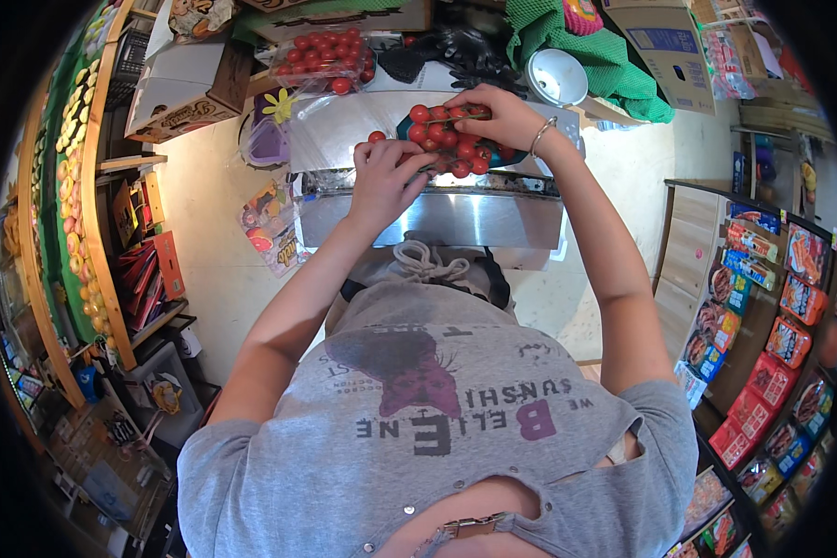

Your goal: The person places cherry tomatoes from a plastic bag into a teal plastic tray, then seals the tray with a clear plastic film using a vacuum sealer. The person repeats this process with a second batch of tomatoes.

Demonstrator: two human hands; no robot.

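Observation:
Vine cherry tomatoes (449,138) are heaped on a blue-green tray (406,127) over a stainless-steel wrapping machine (342,118). My right hand (506,115) reaches over the tray's far right side, its fingers closed around part of the vine. At the near left edge, my left hand (385,180) has thumb and fingers pinched at a green stem; what lies under the palm is hidden. A single tomato (376,137) shows just beyond my left knuckles. Clear plastic film (321,139) stretches across the machine's left part.
Behind the machine are a clear box of cherry tomatoes (324,56), black gloves (467,52), a white bowl (556,77) and green netting (621,70). A purple basket (265,143) stands left. Fruit shelves (77,209) and a packaged-food display (746,335) flank me.

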